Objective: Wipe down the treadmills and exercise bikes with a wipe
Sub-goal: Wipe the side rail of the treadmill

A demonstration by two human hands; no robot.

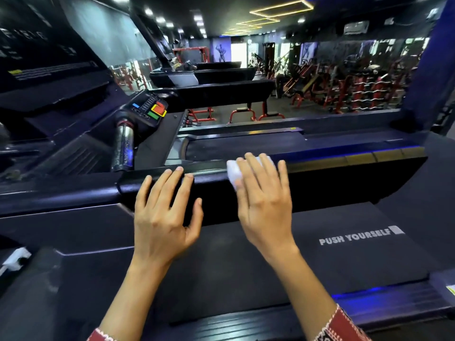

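Crumpled white wipe (pixel 234 171) under flat right hand (pixel 264 205) on glossy treadmill rail (pixel 344 177)

Along the handrail (pixel 344 183), the top lies bare from the right hand (pixel 263 200), which presses the wipe (pixel 234 171) flat on it, out to the rail's right end. The left hand (pixel 162 212) rests flat just left of the wipe and takes up that stretch. At the rail's left end the silver grip (pixel 124 143) and the button panel (pixel 150 112) rise and close that side, while beyond the rail the next treadmill's deck (pixel 246 146) and, on its near side, the belt (pixel 344 254) both lie lower, with open air above.
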